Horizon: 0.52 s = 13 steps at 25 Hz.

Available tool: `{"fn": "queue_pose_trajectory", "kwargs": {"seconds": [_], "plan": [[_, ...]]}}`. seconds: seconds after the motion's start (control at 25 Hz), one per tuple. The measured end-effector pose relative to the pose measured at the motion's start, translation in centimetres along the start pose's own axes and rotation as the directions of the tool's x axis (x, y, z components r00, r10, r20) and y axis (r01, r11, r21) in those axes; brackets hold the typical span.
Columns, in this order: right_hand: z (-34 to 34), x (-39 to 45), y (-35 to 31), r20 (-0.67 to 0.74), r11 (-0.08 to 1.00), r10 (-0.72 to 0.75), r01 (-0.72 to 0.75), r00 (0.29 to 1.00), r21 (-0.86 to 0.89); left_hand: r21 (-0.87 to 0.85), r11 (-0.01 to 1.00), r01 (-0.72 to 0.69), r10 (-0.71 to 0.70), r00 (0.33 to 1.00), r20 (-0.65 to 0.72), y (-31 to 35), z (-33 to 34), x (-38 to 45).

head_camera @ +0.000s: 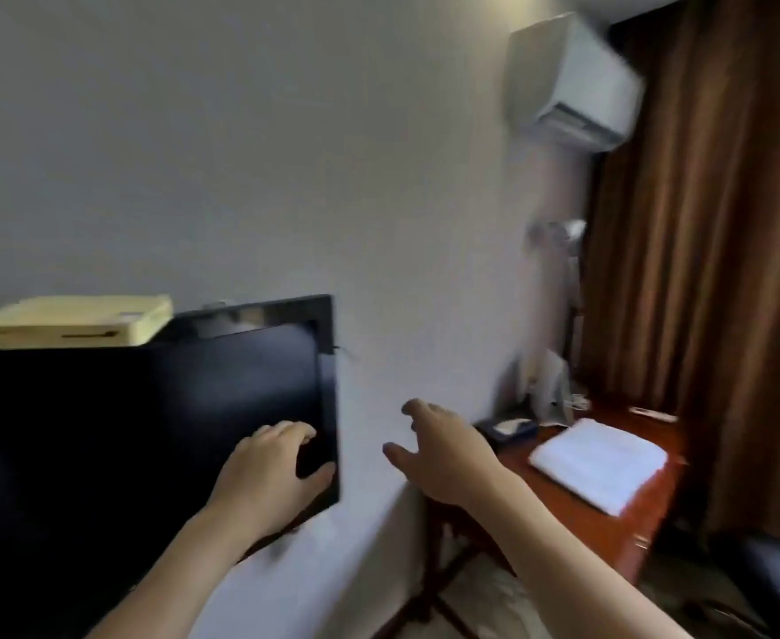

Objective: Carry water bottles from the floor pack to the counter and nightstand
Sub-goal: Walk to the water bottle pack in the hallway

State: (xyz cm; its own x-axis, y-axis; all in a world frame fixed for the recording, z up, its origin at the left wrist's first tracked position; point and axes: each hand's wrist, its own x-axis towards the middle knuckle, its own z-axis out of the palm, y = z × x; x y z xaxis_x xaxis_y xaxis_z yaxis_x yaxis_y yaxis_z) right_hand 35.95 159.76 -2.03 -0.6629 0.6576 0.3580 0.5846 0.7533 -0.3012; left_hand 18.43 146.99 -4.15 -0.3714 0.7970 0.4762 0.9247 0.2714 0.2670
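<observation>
Both bare forearms rise from the bottom edge. The left hand [270,472] is at lower centre, fingers curled loosely and holding nothing, in front of the corner of a dark television [148,431] filling the lower left. The right hand [443,449], just right of it, has its fingers spread wide and empty, before the white wall [286,154]. No water bottle can be made out. At right, a reddish wooden table [609,528] carries a folded white towel [602,463] and blurred small items. A cream box [72,322] lies on the television. Farther off, an air conditioner [572,85] hangs at upper right beside brown curtains [711,246].
</observation>
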Motion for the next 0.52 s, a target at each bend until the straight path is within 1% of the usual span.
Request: {"fn": "queue_pose_trajectory", "kwargs": {"seconds": [0.08,0.16,0.2,0.28,0.36,0.44,0.52], "plan": [[2.6,2.7,-4.2,0.062,0.979,-0.199,0.196,0.978,0.06,0.082,0.982,0.171,-0.166,0.984,-0.071,-3.3,-2.5,-3.2],[4.9,4.0,-9.1,0.105,0.909,-0.406,0.39,0.908,0.146,0.161,0.92,0.358,-0.334,0.929,-0.16,-5.4,-5.6,-7.5],[5.7,4.0,-11.4,0.119,0.86,-0.499,0.472,0.859,0.195,0.182,0.878,0.442,-0.406,0.89,-0.205,-6.0,-7.1,-9.9],[7.1,3.1,-16.1,0.137,0.731,-0.671,0.619,0.729,0.285,0.231,0.761,0.606,-0.541,0.789,-0.291,-6.4,-9.9,-15.1],[7.8,0.2,-21.2,0.141,0.58,-0.807,0.727,0.573,0.368,0.281,0.607,0.744,-0.641,0.667,-0.379,-5.5,-12.6,-21.4],[7.9,-4.1,-26.8,0.118,0.433,-0.894,0.768,0.431,0.472,0.333,0.459,0.824,-0.692,0.566,-0.448,-3.9,-15.8,-27.4],[7.4,-9.4,-32.0,0.084,0.282,-0.955,0.776,0.285,0.565,0.348,0.294,0.89,-0.735,0.443,-0.513,-2.0,-19.1,-33.5]]}}
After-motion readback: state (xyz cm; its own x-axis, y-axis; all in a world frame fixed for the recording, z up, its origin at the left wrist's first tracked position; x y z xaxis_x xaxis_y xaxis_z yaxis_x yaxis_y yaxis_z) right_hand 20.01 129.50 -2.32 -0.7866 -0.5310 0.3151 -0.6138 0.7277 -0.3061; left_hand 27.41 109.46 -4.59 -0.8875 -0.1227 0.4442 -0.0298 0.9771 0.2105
